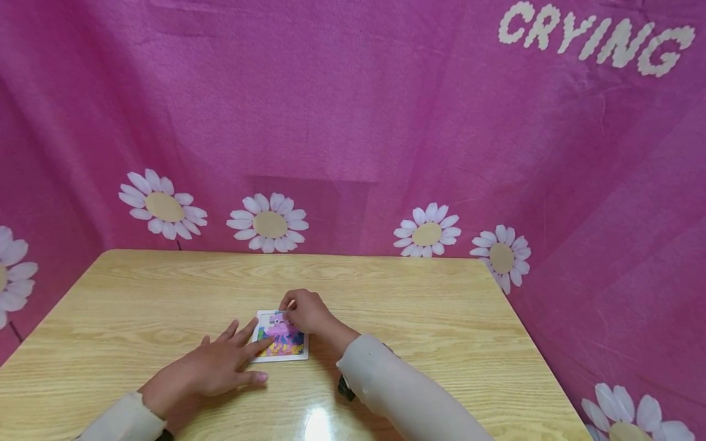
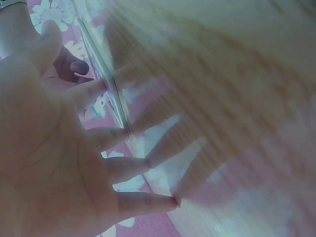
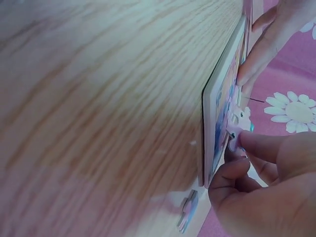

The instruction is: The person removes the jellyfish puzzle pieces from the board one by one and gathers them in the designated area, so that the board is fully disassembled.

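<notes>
A small jigsaw puzzle (image 1: 287,348) with a pink, blue and yellow picture lies in a white-rimmed tray (image 1: 282,359) on the table. My left hand (image 1: 216,365) rests over the tray's left side with its fingers spread, one fingertip on the picture. At the tray's upper edge, my right hand (image 1: 309,311) pinches a pink puzzle piece (image 3: 240,123) between thumb and fingers. In the right wrist view that piece stands tilted up over the puzzle. A loose puzzle piece (image 3: 187,212) lies on the tabletop beside the tray, close to the right hand.
The light wood table (image 1: 419,331) reaches back to a pink curtain (image 1: 331,110) printed with white daisies. Its right edge runs beside the same cloth. A bright light reflection shows on the tabletop near the front.
</notes>
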{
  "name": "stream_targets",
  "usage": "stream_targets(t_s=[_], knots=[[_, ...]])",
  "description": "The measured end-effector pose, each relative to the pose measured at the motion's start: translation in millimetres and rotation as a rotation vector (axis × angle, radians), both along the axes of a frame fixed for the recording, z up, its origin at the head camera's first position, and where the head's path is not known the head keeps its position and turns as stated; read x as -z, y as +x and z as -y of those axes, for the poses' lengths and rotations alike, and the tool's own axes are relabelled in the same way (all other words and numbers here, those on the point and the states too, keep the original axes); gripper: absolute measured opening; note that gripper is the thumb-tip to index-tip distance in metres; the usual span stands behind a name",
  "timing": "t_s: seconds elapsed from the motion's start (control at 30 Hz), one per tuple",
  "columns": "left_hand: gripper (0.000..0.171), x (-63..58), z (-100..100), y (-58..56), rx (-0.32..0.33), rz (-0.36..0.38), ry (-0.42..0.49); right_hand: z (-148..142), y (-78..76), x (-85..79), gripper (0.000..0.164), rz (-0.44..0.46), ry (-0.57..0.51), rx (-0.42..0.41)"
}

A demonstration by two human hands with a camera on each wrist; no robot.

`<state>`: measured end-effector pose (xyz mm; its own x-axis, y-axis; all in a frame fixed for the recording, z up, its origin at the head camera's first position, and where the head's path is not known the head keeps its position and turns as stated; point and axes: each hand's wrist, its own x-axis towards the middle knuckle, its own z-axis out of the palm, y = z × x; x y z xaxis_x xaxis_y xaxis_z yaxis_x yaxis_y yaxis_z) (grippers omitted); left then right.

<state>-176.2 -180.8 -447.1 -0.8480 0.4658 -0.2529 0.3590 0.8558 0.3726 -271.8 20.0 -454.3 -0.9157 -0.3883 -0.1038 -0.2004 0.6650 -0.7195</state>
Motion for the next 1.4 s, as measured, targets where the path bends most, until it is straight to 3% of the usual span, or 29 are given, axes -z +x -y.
stream_targets(t_s=[0.53, 1.03, 1.4], knots=[[0.077, 1.6, 0, -0.3, -0.004, 0.006, -0.001, -13, -5.5, 0.0, 0.007, 0.019, -0.033, 0.031], [0.077, 1.4, 0, -0.5, -0.018, 0.025, 0.002, -47, -6.7, -5.9, 0.008, 0.067, -0.091, 0.054], [0.077, 2.1, 0, -1.2, -0.012, 0.03, 0.014, -76, -13.7, 3.2, 0.009, 0.039, -0.058, 0.072]])
